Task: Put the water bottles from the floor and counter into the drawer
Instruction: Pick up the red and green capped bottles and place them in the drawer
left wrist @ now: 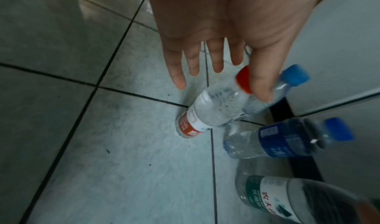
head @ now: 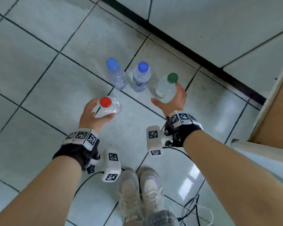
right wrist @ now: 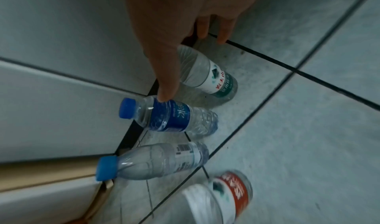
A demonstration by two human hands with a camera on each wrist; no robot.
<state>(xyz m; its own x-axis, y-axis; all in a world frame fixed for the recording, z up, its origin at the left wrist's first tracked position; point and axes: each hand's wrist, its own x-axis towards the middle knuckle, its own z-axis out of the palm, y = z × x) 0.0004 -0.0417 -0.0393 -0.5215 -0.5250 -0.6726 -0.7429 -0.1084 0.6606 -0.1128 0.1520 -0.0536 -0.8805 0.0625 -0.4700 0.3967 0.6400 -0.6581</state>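
Observation:
Four water bottles stand on the tiled floor. The red-capped bottle [head: 110, 106] stands under my left hand [head: 99, 111], whose fingers are spread and straight around its top; the thumb crosses the red cap [left wrist: 242, 79] in the left wrist view, and no grip shows. My right hand [head: 167, 94] cups open around the green-capped bottle [head: 163, 88], thumb and fingers apart on either side. Two blue-capped bottles [head: 116, 75] [head: 141, 77] stand untouched beyond. In the right wrist view my thumb hangs beside the green-labelled bottle [right wrist: 207, 74].
White cabinet fronts with a black kickboard [head: 186, 46] run behind the bottles. A wooden panel [head: 278, 115] and a white edge [head: 260, 150] lie to the right. My shoes [head: 140, 186] and loose cables [head: 191, 207] are on the floor near me.

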